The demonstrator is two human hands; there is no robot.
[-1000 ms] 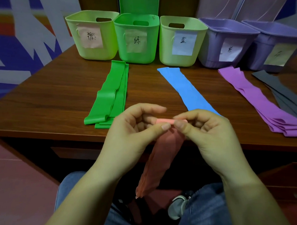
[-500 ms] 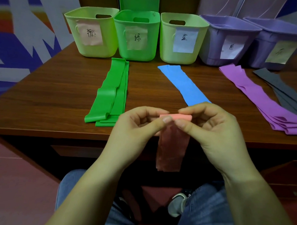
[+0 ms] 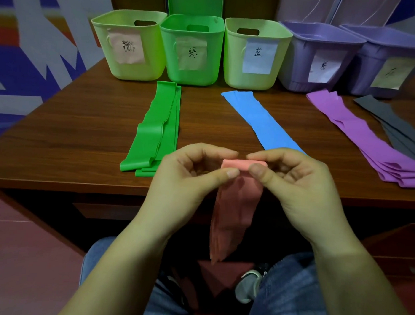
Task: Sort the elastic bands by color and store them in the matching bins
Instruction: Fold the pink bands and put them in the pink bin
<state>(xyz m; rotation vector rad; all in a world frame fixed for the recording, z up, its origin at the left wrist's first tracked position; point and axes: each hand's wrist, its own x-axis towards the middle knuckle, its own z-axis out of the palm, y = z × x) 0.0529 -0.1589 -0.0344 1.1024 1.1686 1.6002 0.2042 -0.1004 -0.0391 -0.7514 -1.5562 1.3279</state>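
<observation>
Two hands' grip on floppy pink band

Both hands raised together, fingers curled
Left hand and right hand each pinch thumb against forefinger, thumb tips nearly meeting, forearms angled inward

Five open-topped bins line the far edge of the counter, their mouths unobstructed from above. Bare wood strips run between the green bands, blue band and purple bands; grey bands crowd the right end. A broad clear stretch lies left of the green stack.
</observation>
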